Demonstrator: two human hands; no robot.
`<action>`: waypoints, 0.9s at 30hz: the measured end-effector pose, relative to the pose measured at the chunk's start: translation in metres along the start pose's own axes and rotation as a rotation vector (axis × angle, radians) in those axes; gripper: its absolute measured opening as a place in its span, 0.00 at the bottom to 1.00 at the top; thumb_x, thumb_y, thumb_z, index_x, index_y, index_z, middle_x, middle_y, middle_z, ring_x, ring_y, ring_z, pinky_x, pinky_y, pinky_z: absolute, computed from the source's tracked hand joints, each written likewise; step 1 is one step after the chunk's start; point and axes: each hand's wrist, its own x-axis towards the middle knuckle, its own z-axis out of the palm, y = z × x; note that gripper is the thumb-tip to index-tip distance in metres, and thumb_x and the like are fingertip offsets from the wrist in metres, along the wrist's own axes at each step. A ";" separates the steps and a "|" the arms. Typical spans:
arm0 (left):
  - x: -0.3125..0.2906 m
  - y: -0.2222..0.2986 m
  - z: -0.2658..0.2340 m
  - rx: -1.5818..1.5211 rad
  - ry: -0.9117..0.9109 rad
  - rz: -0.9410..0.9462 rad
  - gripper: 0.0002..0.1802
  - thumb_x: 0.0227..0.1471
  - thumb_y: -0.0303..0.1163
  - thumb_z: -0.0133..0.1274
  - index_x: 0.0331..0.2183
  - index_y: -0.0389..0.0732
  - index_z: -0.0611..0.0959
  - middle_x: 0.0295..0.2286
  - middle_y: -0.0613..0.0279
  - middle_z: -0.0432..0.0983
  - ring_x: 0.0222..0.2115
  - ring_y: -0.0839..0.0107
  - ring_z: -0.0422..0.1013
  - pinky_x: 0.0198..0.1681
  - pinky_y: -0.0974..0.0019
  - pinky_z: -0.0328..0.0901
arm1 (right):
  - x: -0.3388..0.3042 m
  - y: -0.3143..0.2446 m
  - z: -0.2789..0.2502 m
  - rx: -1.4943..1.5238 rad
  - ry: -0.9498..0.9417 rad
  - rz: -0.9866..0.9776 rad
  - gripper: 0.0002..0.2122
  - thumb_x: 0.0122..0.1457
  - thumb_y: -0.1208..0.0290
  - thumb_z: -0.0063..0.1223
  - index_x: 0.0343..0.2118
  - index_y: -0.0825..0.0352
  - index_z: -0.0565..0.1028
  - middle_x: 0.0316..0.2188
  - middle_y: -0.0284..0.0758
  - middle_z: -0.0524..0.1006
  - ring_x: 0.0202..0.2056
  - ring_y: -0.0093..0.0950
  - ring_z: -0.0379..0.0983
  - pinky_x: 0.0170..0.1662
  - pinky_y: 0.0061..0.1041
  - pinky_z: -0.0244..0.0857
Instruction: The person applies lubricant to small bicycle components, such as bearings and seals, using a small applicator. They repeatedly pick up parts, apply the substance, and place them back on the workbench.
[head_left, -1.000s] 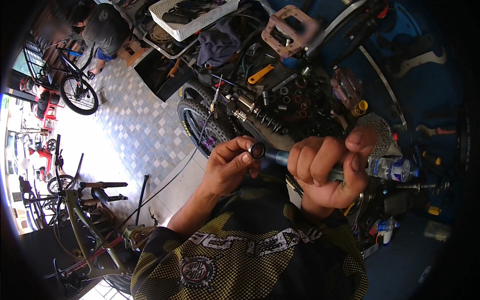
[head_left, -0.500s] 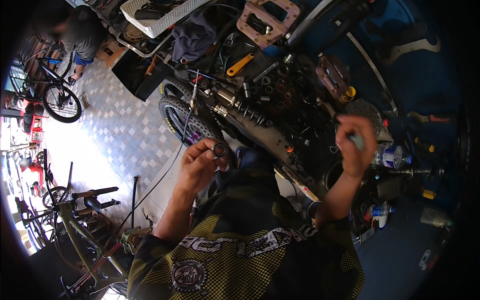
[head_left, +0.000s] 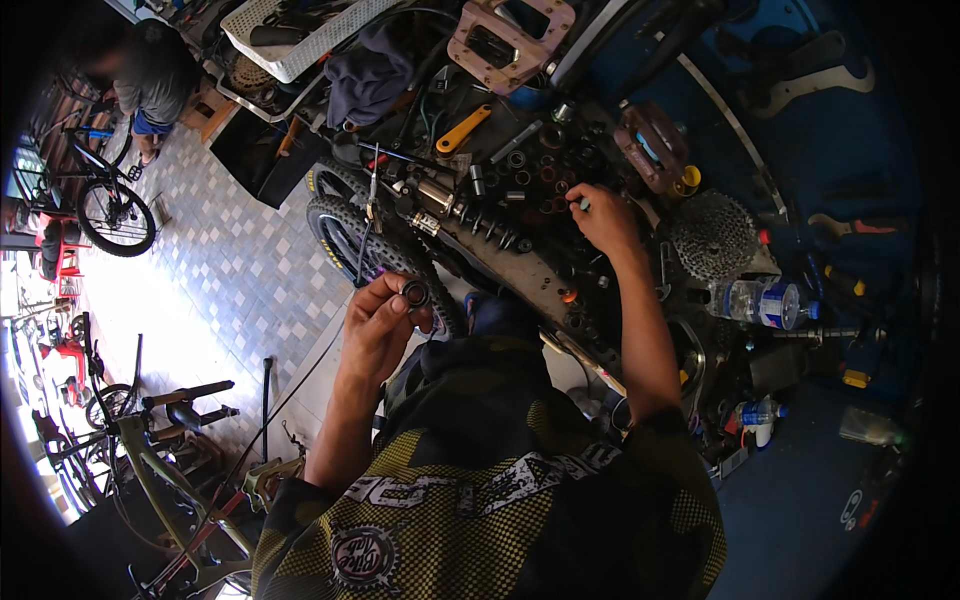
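Note:
My left hand (head_left: 372, 325) pinches a small dark ring-shaped bearing (head_left: 414, 293) between thumb and fingers, held up in front of my body at the bench's near side. Over the cluttered bench, my right hand (head_left: 606, 222) is closed round a small pale-green piece (head_left: 584, 204), mostly hidden by the fingers; its kind cannot be made out. Just beyond those fingertips lie several loose rings (head_left: 550, 180). A rear shock (head_left: 490, 226) with a dark coil spring rests on the bench between my two hands.
Around the bench are a yellow-orange crank arm (head_left: 464, 128), a bike cassette (head_left: 714, 236), a plastic bottle (head_left: 770, 304), a bronze pedal (head_left: 650, 148) and a white basket (head_left: 290, 50). Bike wheels (head_left: 345, 240) stand left of the bench. A person (head_left: 155, 80) is beside a bicycle at far left.
My right hand has swung left and away from me, from near the cassette to the loose rings, with the pale-green piece still in it. My left hand keeps the bearing, shifted slightly left.

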 end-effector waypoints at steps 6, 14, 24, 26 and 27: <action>-0.003 0.001 -0.009 0.022 0.027 0.002 0.12 0.61 0.33 0.60 0.42 0.34 0.80 0.38 0.60 0.78 0.35 0.69 0.75 0.39 0.63 0.70 | 0.021 -0.007 0.016 -0.068 -0.136 -0.001 0.08 0.59 0.67 0.64 0.40 0.58 0.82 0.40 0.38 0.83 0.43 0.41 0.80 0.45 0.40 0.74; -0.004 0.005 -0.008 0.013 0.034 0.021 0.12 0.62 0.33 0.59 0.41 0.34 0.80 0.39 0.61 0.77 0.37 0.70 0.74 0.40 0.64 0.69 | 0.031 -0.017 0.033 -0.151 -0.257 -0.112 0.10 0.57 0.66 0.63 0.42 0.58 0.83 0.44 0.37 0.81 0.44 0.42 0.80 0.48 0.41 0.74; -0.004 0.007 -0.009 0.021 0.042 0.021 0.11 0.62 0.32 0.59 0.41 0.34 0.80 0.38 0.61 0.78 0.36 0.71 0.74 0.40 0.65 0.70 | 0.028 -0.027 0.029 -0.152 -0.207 -0.048 0.15 0.59 0.67 0.63 0.50 0.57 0.80 0.48 0.38 0.80 0.50 0.42 0.78 0.52 0.42 0.74; -0.004 0.007 -0.007 0.026 0.051 0.008 0.11 0.62 0.32 0.60 0.41 0.35 0.80 0.38 0.61 0.78 0.35 0.71 0.74 0.40 0.65 0.70 | 0.025 -0.033 0.028 -0.140 -0.260 -0.119 0.15 0.59 0.67 0.63 0.50 0.57 0.80 0.49 0.37 0.79 0.49 0.41 0.78 0.51 0.42 0.75; -0.003 0.007 -0.005 0.027 0.046 0.009 0.11 0.62 0.32 0.60 0.41 0.35 0.80 0.38 0.61 0.78 0.35 0.71 0.74 0.39 0.65 0.70 | 0.025 -0.030 0.032 -0.159 -0.241 -0.137 0.15 0.59 0.67 0.63 0.49 0.57 0.80 0.49 0.35 0.79 0.49 0.41 0.78 0.51 0.43 0.75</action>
